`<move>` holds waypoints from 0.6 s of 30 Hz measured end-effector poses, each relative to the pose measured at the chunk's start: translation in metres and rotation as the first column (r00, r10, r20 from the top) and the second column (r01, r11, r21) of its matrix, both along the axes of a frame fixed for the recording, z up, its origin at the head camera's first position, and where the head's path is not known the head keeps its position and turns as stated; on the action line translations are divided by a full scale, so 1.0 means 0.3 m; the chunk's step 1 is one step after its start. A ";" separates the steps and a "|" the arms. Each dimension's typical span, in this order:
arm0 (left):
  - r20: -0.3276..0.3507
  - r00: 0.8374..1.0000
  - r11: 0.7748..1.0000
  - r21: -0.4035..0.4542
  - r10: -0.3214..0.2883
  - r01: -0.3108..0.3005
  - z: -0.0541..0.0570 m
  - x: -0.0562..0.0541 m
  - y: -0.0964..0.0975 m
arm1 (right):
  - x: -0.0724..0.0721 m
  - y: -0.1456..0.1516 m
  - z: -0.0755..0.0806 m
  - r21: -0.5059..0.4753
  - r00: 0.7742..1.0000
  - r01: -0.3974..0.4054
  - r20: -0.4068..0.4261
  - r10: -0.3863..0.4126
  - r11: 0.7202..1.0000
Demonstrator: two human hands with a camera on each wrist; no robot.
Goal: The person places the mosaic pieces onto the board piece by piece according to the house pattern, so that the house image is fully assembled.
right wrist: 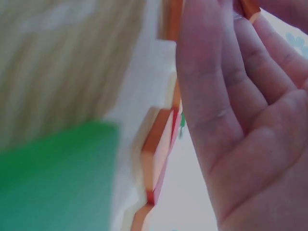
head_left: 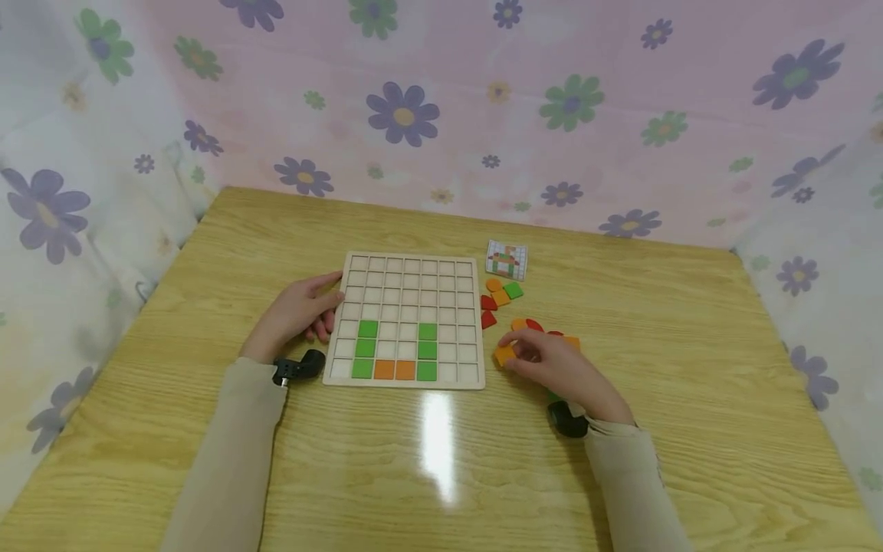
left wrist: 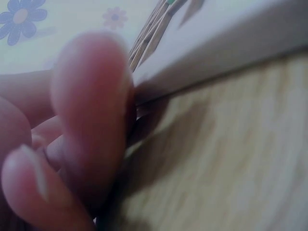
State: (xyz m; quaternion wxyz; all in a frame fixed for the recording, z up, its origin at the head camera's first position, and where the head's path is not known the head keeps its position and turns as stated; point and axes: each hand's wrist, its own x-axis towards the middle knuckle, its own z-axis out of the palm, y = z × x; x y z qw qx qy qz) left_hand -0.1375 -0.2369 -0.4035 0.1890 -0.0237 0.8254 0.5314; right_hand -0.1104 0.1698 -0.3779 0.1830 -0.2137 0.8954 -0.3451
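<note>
Right hand, fingers curled, pinches an orange tile; relaxed left hand touches the board.

Soft, slightly dim light, white glare on the bench well forward of its far edge, soft shadow beside the blurred left hand, right wrist view hazy, green piece there out of focus

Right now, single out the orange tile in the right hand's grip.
The orange tile the right hand pinches, just right of the board; other orange pieces sit in the board's bottom row or lie loose on the table.
</note>
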 end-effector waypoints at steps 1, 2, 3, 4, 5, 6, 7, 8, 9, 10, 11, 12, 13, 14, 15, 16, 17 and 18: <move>0.000 1.000 1.000 0.002 0.000 0.000 -0.001 0.001 -0.001 | -0.004 -0.008 0.003 -0.002 1.000 0.001 -0.004 -0.001 1.000; 0.001 1.000 1.000 0.007 0.000 0.000 -0.002 0.002 -0.002 | -0.007 -0.016 0.005 -0.002 1.000 0.001 -0.009 -0.001 1.000; 0.003 1.000 1.000 0.009 0.000 0.000 -0.004 0.004 -0.003 | -0.011 -0.023 0.007 -0.002 1.000 0.000 -0.015 0.000 1.000; 0.005 1.000 1.000 0.011 -0.001 0.001 -0.006 0.005 -0.004 | -0.015 -0.031 0.010 0.001 1.000 -0.001 -0.022 0.001 1.000; 0.009 1.000 1.000 0.014 -0.001 0.001 -0.009 0.006 -0.005 | -0.018 -0.039 0.011 0.003 1.000 -0.001 -0.028 0.001 1.000; 0.014 1.000 1.000 0.018 0.001 -0.002 -0.011 0.006 -0.005 | -0.021 -0.047 0.013 0.005 0.999 -0.002 -0.032 0.002 1.000; 0.018 1.000 1.000 0.019 0.003 -0.003 -0.014 0.006 -0.006 | -0.024 -0.055 0.013 0.003 0.999 -0.004 -0.032 0.004 1.000; 0.021 1.000 1.000 0.021 0.005 -0.005 -0.017 0.006 -0.006 | -0.027 -0.063 0.013 0.001 1.000 -0.003 -0.029 0.003 1.000; 0.024 1.000 1.000 0.022 0.007 -0.007 -0.019 0.005 -0.005 | -0.029 -0.071 0.014 -0.005 1.000 0.002 -0.020 -0.002 1.000; 0.025 1.000 1.000 0.024 0.008 -0.008 -0.021 0.005 -0.004 | -0.032 -0.080 0.015 -0.007 1.000 0.006 -0.014 -0.006 1.000; 0.025 1.000 1.000 0.025 0.010 -0.010 -0.022 0.003 -0.004 | -0.035 -0.090 0.015 -0.008 1.000 0.009 -0.007 -0.009 1.000; 0.025 1.000 1.000 0.026 0.012 -0.012 -0.022 0.002 -0.003 | -0.038 -0.099 0.016 -0.013 1.000 0.014 0.000 -0.014 1.000; 0.024 1.000 1.000 0.026 0.010 -0.011 -0.021 0.001 -0.003 | -0.041 -0.109 0.016 -0.018 1.000 0.016 0.004 -0.016 1.000; 0.023 1.000 1.000 0.026 0.010 -0.011 -0.020 0.000 -0.002 | -0.043 -0.120 0.018 -0.023 1.000 0.017 0.010 -0.017 1.000; 0.023 1.000 1.000 0.027 0.010 -0.010 -0.018 0.000 -0.002 | -0.046 -0.130 0.019 -0.028 1.000 0.015 0.014 -0.015 0.999; 0.020 1.000 1.000 0.027 0.010 -0.010 -0.015 -0.001 -0.002 | -0.049 -0.141 0.019 -0.032 1.000 0.012 0.016 -0.011 0.999; 0.018 1.000 1.000 0.024 0.010 -0.010 -0.011 -0.002 -0.002 | -0.052 -0.151 0.020 -0.035 1.000 0.009 0.021 -0.008 0.999; 0.018 1.000 1.000 0.023 0.010 -0.010 -0.008 -0.003 -0.003 | -0.054 -0.162 0.021 -0.040 1.000 0.007 0.027 -0.006 0.999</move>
